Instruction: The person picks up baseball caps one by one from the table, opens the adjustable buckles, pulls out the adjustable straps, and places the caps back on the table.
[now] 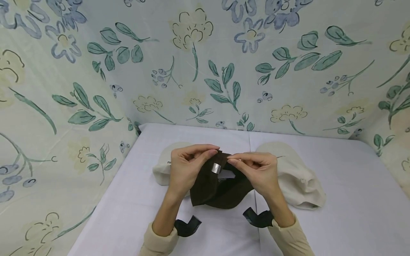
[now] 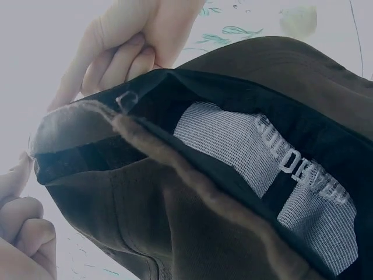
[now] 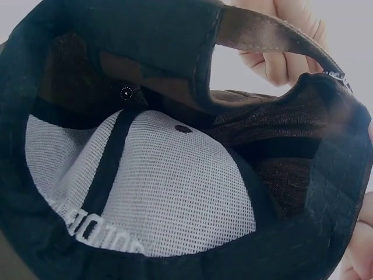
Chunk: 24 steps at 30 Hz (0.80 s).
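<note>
A dark brown cap (image 1: pixel 221 195) hangs between both hands above the table, its back opening and strap turned upward. My left hand (image 1: pixel 189 169) pinches the strap by the silver buckle (image 1: pixel 216 168) between thumb and forefinger. Close by, my right hand (image 1: pixel 261 172) pinches the strap a little farther to the right. In the left wrist view the cap's inside shows white mesh lining (image 2: pixel 221 140) with raised letters. The right wrist view looks into the crown, where the strap (image 3: pixel 274 32) arches over the back opening.
A beige cap (image 1: pixel 161 172) with dark lettering lies behind the left hand, partly hidden. Another beige cap (image 1: pixel 301 181) lies to the right, behind the right forearm. Both rest on a table with a white cloth (image 1: pixel 121 213). A floral curtain (image 1: pixel 208 96) stands behind.
</note>
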Motion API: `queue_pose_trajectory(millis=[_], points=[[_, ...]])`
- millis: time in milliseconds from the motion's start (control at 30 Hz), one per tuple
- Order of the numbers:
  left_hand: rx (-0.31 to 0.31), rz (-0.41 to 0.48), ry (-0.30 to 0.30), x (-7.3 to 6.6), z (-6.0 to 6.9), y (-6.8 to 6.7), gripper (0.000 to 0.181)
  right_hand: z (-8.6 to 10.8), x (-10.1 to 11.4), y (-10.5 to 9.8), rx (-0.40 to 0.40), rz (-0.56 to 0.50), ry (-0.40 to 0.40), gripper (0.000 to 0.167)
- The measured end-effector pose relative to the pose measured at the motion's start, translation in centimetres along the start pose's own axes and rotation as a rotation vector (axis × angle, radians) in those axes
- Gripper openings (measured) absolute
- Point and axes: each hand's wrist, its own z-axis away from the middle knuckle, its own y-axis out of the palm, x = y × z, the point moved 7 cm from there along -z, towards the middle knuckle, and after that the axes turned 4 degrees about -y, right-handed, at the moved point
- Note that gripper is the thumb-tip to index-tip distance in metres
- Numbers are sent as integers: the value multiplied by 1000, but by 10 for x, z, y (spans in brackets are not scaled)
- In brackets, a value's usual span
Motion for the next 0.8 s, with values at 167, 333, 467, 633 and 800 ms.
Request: queue_pose_trajectory(millis=[167, 333, 467, 633, 800], points=[[-18, 9, 8, 0, 0, -1, 12, 1, -1, -1, -7, 1, 7, 17], [-55, 15, 40, -3, 1, -3, 11, 1, -1, -2, -23, 26, 11, 17], [-77, 8, 80, -6, 2, -5, 9, 1, -2, -4, -37, 56, 17, 17], [-100, -15, 89, -8, 3, -6, 8, 1, -2, -5, -48, 72, 21, 18], [-141, -6, 90, -8, 4, -8, 9, 1, -3, -6, -55, 78, 22, 18]])
